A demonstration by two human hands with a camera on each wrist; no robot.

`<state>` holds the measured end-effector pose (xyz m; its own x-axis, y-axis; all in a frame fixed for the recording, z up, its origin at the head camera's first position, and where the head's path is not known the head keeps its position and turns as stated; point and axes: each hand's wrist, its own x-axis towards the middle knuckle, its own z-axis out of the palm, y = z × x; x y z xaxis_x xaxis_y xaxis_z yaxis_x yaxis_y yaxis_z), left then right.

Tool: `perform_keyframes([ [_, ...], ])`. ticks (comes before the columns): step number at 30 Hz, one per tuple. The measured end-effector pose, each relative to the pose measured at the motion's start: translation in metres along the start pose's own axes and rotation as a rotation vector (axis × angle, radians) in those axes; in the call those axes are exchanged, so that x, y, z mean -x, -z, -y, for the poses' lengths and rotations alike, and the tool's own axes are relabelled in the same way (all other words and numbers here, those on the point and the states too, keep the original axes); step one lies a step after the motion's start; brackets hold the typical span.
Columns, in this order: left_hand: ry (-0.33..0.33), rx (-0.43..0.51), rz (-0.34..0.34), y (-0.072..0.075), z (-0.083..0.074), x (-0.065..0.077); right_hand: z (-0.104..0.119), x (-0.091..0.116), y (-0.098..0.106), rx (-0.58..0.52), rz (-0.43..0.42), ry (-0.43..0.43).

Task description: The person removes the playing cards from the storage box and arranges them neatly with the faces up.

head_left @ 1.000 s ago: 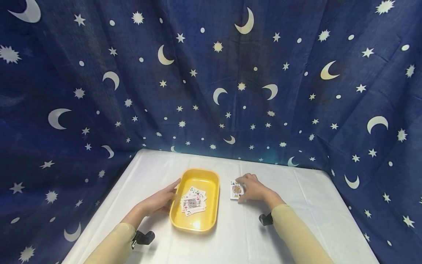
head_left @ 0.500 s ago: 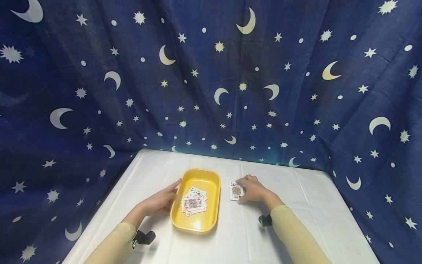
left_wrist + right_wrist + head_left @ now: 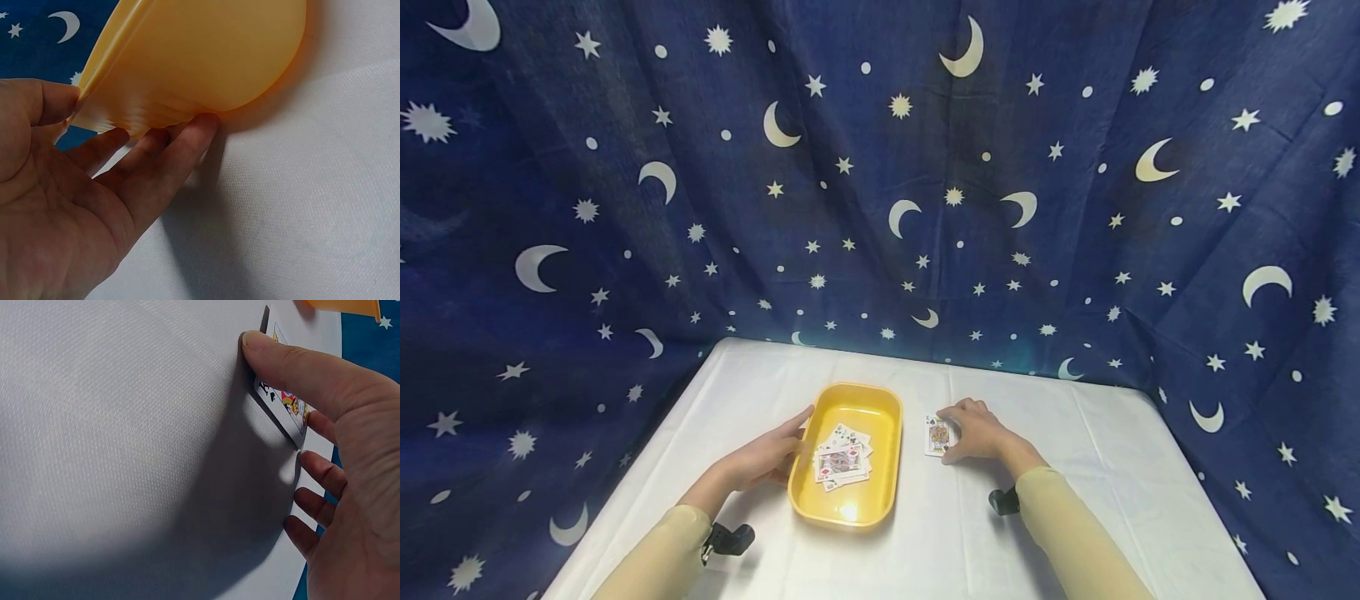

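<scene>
Thin white rectangular king-of-spades playing card (image 3: 937,437) laid face up right of yellow, round-cornered plastic tray (image 3: 880,492); long axis run near to far, roughly parallel to tray's. Card pinched at its ends by right hand (image 3: 981,432), between thumb and index finger. Tray gripped at left side by left hand (image 3: 763,458). Loose pile of white playing cards (image 3: 839,462) held inside, top one turned crosswise. Smooth, glossy tray set on white woven cloth (image 3: 850,567).

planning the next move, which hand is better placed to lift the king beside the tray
Probably the right hand: it spans the king card, while the left hand grips the yellow tray on the side away from the card.
</scene>
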<state>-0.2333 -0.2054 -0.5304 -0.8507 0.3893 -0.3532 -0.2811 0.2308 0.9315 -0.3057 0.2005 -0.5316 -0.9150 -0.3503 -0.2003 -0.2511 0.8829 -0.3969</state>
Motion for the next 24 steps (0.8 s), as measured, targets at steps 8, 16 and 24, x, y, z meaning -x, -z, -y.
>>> perform_keyframes([
  [8, 0.006, -0.008, -0.004, 0.000, 0.000, 0.001, -0.001, 0.000, -0.001, 0.001, 0.002, -0.002],
  [16, 0.013, -0.014, -0.011, -0.002, -0.002, 0.000, -0.002, 0.001, 0.001, 0.000, 0.009, 0.015],
  [24, 0.013, -0.008, -0.014, -0.001, 0.000, 0.000, 0.003, 0.000, 0.010, 0.020, -0.118, 0.094],
])
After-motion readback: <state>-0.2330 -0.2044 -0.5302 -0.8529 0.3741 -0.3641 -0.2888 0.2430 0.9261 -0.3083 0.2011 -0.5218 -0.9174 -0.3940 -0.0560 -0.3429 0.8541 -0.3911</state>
